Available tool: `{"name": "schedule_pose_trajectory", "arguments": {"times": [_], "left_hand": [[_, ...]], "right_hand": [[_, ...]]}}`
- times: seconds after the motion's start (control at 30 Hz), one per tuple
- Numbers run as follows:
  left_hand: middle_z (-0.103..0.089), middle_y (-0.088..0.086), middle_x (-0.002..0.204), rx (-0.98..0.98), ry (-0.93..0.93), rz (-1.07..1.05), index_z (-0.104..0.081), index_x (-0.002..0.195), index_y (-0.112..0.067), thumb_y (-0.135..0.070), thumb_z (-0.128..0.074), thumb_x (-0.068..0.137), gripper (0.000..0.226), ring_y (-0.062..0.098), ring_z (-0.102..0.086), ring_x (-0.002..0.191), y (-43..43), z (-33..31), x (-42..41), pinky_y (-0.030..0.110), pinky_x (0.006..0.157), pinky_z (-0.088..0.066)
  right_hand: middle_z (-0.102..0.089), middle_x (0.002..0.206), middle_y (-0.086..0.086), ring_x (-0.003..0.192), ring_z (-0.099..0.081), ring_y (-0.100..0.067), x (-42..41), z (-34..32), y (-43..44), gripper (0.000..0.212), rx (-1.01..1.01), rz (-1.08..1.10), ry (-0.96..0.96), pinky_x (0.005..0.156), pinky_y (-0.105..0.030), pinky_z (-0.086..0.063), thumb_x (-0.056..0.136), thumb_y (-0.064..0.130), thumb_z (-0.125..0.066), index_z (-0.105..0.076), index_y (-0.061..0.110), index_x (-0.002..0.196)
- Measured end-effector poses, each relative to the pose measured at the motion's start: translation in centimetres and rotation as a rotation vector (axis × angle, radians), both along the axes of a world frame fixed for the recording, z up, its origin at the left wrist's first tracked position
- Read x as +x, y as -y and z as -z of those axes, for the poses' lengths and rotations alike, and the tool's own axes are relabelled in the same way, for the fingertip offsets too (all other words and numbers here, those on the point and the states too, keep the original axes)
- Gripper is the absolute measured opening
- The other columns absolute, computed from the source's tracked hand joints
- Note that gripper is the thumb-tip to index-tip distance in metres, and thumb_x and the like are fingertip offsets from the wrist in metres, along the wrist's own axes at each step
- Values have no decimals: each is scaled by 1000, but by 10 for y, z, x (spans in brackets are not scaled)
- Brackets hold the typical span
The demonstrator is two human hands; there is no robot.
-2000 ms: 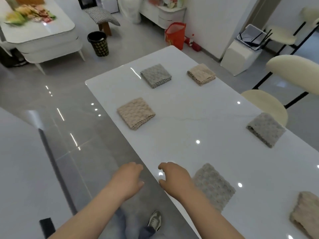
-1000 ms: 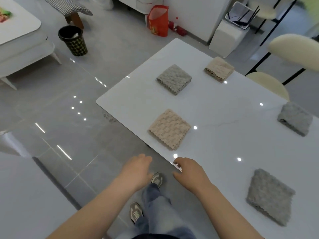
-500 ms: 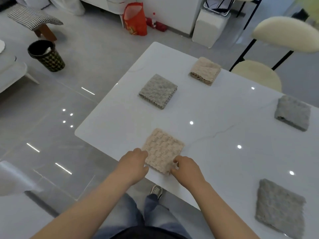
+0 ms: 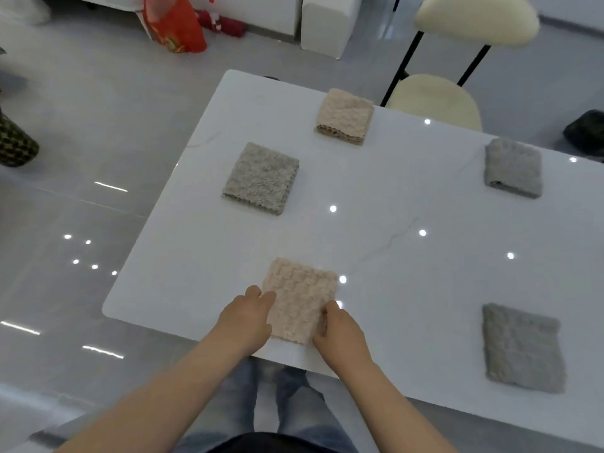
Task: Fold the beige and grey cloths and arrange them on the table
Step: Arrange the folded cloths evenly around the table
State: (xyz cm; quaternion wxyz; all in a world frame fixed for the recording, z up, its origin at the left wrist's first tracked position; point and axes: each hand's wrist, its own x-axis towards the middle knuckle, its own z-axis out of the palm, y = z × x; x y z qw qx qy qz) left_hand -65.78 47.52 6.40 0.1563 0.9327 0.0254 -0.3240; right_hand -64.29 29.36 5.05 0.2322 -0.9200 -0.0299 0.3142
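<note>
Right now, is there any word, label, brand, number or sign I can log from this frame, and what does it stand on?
No text can be read anywhere in this frame.
Red bag on the floor: yellow print, too blurred to read.
Near beige cloth, far beige cloth, left grey cloth, far right grey cloth, near right grey cloth: no label or print shows.
White table: no text.
</note>
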Motion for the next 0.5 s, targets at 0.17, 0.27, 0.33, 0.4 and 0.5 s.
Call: {"name": "schedule_pose_trajectory", "arguments": {"times": [0.17,0.27,0.33,0.4,0.5], "left_hand": [[-42,7,126,-9,18,91,-33,140,-18,-18,-49,88,55,24,-55,99,-15,10,10,34,82,-51],[-42,6,127,-29,15,134,-25,145,-21,-19,-49,88,62,23,-56,100,-20,13,15,33,82,-51],[-42,6,127,-37,13,156,-23,147,-22,-21,-50,88,64,23,-56,101,-23,15,16,33,82,-51],[-42,7,127,-42,12,174,-21,147,-22,-23,-51,89,65,24,-56,101,-25,17,18,33,82,-51],[-42,7,128,-51,8,185,-20,148,-22,-24,-52,89,67,24,-56,101,-27,19,19,33,83,-51]], "right_hand": [[-43,65,8,55,-41,-5,-3,-1,-11,23,25,144,72,45,-19,-29,88,5,-44,-47,15,109],[-42,62,11,53,-40,-5,-2,-4,-11,21,12,195,134,45,-18,-28,90,7,-43,-49,19,107],[-45,63,11,54,-42,-5,-1,-5,-10,18,-13,235,162,47,-17,-29,90,8,-44,-52,19,102],[-51,69,7,59,-45,-7,0,-5,-8,15,-54,256,148,48,-16,-30,89,10,-44,-56,17,96],[-58,80,2,66,-48,-10,0,-2,-7,9,-100,245,69,51,-17,-33,88,13,-46,-55,16,87]]}}
